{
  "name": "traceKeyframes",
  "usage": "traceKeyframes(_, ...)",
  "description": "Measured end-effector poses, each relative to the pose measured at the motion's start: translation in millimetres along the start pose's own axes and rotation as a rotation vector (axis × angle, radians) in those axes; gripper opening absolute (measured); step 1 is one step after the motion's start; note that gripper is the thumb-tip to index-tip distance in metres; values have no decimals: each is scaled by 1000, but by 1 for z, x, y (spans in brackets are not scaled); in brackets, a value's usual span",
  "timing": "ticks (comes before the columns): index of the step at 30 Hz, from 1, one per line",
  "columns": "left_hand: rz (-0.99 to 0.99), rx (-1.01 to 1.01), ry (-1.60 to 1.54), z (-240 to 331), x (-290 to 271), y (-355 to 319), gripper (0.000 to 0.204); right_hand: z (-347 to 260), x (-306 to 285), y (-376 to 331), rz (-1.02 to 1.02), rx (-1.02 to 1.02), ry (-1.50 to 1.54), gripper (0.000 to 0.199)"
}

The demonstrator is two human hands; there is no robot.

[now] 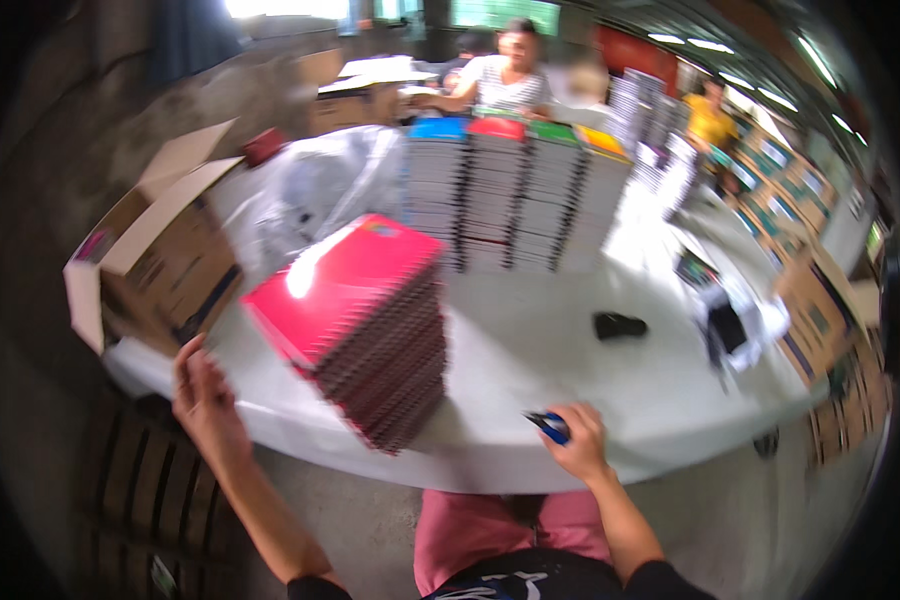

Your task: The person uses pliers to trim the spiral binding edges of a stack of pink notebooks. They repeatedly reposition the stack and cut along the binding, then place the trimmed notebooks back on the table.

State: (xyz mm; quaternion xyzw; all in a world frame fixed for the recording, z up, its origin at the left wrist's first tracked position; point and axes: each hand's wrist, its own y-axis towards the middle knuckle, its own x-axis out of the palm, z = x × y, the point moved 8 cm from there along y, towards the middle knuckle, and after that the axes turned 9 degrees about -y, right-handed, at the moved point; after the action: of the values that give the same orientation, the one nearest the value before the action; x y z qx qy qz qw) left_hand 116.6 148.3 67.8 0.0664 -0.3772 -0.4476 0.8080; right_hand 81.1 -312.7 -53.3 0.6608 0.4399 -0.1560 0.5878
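Note:
A tall stack of red spiral notebooks (360, 290) stands on the white table in front of me, its coils facing right. To the left of it, at the table's edge, my left hand (210, 405) is raised with its fingers apart, holding nothing. My right hand (578, 440) is closed around small blue-handled pliers (550, 427) near the front edge; their dark tip points left. Blur hides the finer shape of the tool.
Stacks of spiral notebooks with blue (437, 130), red, green and yellow covers stand farther back. An open cardboard box (165, 265) sits at left beside clear plastic wrap (315, 185). A black object (619, 325) lies at right. People work beyond the table.

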Motion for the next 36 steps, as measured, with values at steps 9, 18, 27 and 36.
traceKeyframes(9, -182, 144, 155, -50, 81, 107, 19, -19, 5, 15, 2, -8, -185, 35)
traceKeyframes(18, -101, 591, 1279, -197, 133, 234, 47, -16, 0, 9, 116, -90, -269, 28)
traceKeyframes(27, -123, 526, 1171, -191, 129, 253, 51, -18, -8, 4, 168, -79, -292, 23)
traceKeyframes(36, -55, 626, 570, -31, 86, 132, 55, -21, -5, 8, 145, -95, -252, 26)
